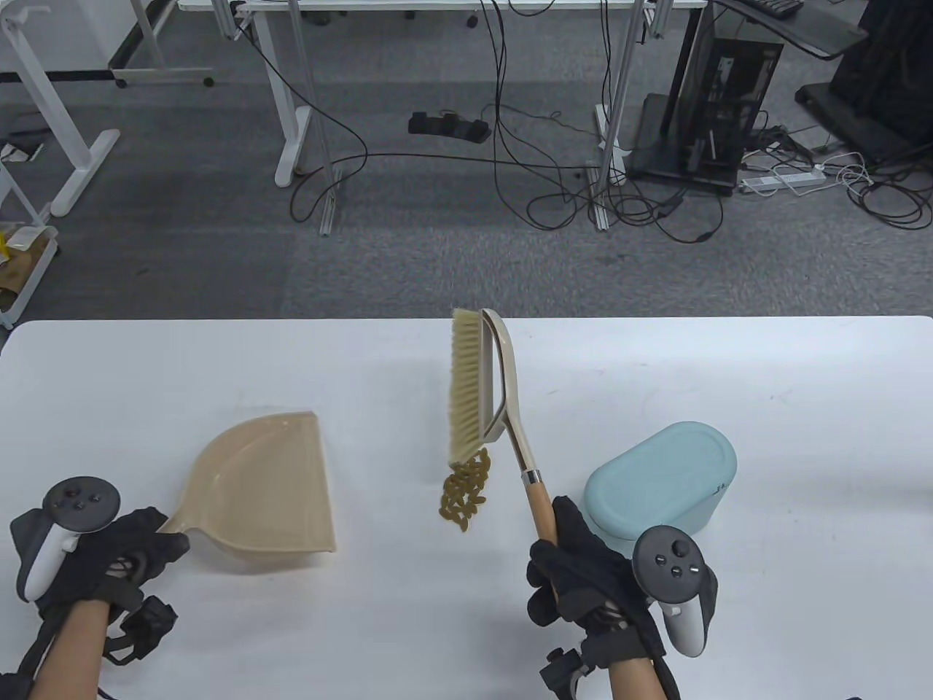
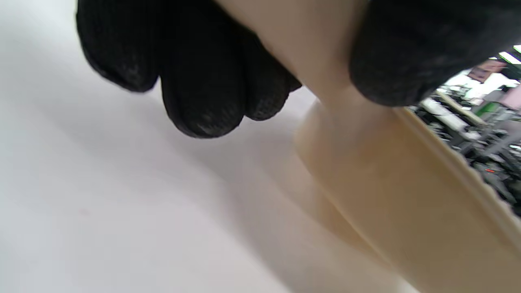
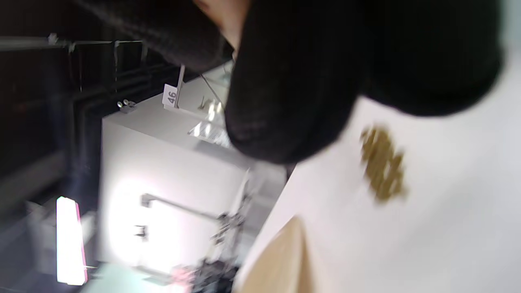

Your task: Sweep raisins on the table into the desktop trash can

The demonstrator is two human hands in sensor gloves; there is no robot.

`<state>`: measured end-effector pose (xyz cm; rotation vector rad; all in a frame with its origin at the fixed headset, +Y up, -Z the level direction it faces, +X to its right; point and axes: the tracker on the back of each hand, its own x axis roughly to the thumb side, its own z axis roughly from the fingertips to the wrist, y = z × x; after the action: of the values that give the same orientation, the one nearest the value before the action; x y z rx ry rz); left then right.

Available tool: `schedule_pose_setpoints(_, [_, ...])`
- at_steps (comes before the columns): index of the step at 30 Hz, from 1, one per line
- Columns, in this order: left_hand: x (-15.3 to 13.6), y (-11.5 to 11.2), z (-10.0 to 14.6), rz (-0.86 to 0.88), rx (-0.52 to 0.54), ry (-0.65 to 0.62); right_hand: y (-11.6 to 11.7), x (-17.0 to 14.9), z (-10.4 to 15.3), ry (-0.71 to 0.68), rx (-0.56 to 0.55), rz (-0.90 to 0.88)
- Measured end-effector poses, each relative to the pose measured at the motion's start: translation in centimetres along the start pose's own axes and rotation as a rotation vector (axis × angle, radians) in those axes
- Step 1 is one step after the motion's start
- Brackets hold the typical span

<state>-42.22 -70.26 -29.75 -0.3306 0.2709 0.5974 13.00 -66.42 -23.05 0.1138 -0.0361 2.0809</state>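
Observation:
A pile of raisins (image 1: pixel 465 490) lies mid-table; it also shows blurred in the right wrist view (image 3: pixel 382 165). My right hand (image 1: pixel 579 576) grips the wooden handle of a beige brush (image 1: pixel 477 390), whose bristles stand just behind the pile, their near end touching it. My left hand (image 1: pixel 120 558) holds the handle of a beige dustpan (image 1: pixel 266 488) that rests on the table left of the raisins, its open mouth facing right. In the left wrist view my fingers (image 2: pixel 203 77) wrap the dustpan handle (image 2: pixel 325 73). A pale blue trash can (image 1: pixel 660 477), lid shut, stands right of the brush.
The white table (image 1: pixel 802 379) ends at its far edge above the brush tip. Beyond it is grey floor with desk legs and cables. The dustpan edge shows in the right wrist view (image 3: pixel 281 260).

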Motion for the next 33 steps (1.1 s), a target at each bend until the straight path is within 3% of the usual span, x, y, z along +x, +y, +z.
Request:
schedule_pose_setpoints(3, [3.5, -2.9, 0.6, -0.088, -0.077, -0.101, 0.1, 2.4, 1.2, -0.038, -0.077, 0.319])
schedule_pose_setpoints(6, [5.7, -5.6, 0.8, -0.101, 0.042, -0.223, 1.3, 3.7, 1.9, -0.081, -0.145, 0.618])
schedule_pose_setpoints(9, [7.1, -7.8, 0.7, 0.000, 0.018, -0.223, 3.1, 3.7, 1.8, -0.028, -0.086, 0.762])
schedule_pose_setpoints(11, [8.0, -8.9, 0.7, -0.141, 0.060, -0.228, 4.2, 3.2, 1.5, 0.009, -0.020, 0.817])
schedule_pose_setpoints(13, [8.4, -9.6, 0.7, -0.230, 0.088, -0.207, 5.2, 2.5, 1.4, 0.109, 0.139, 0.738])
schedule_pose_setpoints(15, [8.7, -9.9, 0.7, -0.233, 0.090, -0.191, 6.7, 1.7, 1.8, 0.191, 0.334, 0.470])
schedule_pose_setpoints(17, [8.8, -10.1, 0.7, -0.284, 0.091, -0.177, 7.4, 1.6, 2.1, 0.169, 0.358, 0.313])
schedule_pose_setpoints(20, [8.9, -10.6, 0.6, -0.296, 0.102, -0.163, 8.8, 1.3, 2.8, 0.153, 0.460, -0.089])
schedule_pose_setpoints(23, [8.6, -11.0, 0.5, -0.310, 0.103, -0.160, 9.5, 1.6, 2.9, 0.125, 0.440, -0.281])
schedule_pose_setpoints(28, [7.9, -11.5, 0.5, -0.297, 0.106, -0.157, 8.8, 3.0, 2.4, -0.038, 0.291, -0.142])
schedule_pose_setpoints(30, [7.9, -11.7, 0.6, -0.312, 0.110, -0.157, 8.2, 3.7, 2.7, -0.110, 0.201, 0.012])
schedule_pose_setpoints(33, [8.3, -11.6, 0.6, -0.335, 0.115, -0.154, 7.6, 4.7, 3.5, -0.174, 0.119, 0.431])
